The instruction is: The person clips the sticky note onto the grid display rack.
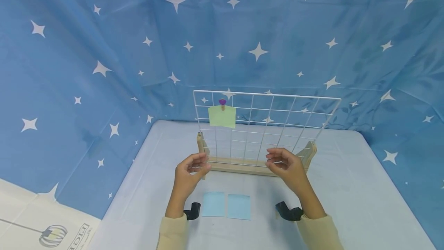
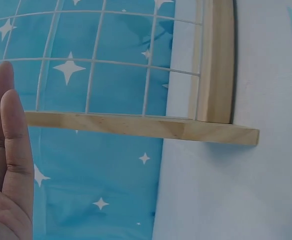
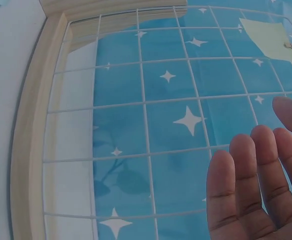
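In the head view my left hand (image 1: 189,173) hovers before the left end of a wire grid rack (image 1: 267,95), its fingers loosely bent and holding nothing. My right hand (image 1: 288,168), also holding nothing, is raised near the rack's right end. A pale green sticky note (image 1: 221,118) hangs at the grid's upper left under a small wooden clothespin with a purple heart (image 1: 222,102). Two light blue sticky notes (image 1: 213,204) lie side by side on the table between the forearms. In the right wrist view, the fingers (image 3: 244,165) are gently bent in front of the wires.
A wooden base (image 1: 243,167) with two side supports (image 1: 309,153) carries the grid on a white table (image 1: 145,188). Blue cloth with white stars (image 1: 222,22) covers the wall behind. Black wrist cameras (image 1: 289,211) stick inward from both wrists. Something small and tan beside the right one is mostly hidden.
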A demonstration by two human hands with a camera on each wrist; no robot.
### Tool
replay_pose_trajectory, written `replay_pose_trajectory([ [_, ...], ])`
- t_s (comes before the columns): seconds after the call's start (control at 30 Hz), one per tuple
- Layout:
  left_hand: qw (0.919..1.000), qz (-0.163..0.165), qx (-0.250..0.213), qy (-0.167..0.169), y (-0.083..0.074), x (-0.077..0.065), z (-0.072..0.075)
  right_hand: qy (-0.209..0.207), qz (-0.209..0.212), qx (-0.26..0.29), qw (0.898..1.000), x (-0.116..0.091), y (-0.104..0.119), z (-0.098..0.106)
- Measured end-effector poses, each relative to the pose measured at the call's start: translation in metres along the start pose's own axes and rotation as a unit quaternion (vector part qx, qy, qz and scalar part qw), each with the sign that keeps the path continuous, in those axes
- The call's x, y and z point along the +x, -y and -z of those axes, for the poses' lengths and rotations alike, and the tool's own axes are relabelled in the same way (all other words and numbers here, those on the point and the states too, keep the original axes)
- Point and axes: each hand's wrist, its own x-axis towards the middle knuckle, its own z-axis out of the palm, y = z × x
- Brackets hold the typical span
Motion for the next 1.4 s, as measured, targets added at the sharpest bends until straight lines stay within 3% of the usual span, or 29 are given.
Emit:
replay_pose_trajectory([
  [0.97, 0.9970, 0.077, 0.002, -0.006, 0.025, -0.022, -0.009, -0.024, -0.034, -0.027, 0.999, -0.028, -0.027, 0.001],
  [1.4, 0.9924, 0.123, -0.008, -0.008, 0.036, -0.029, -0.014, -0.020, -0.094, -0.018, 0.995, -0.041, -0.044, 0.003],
])
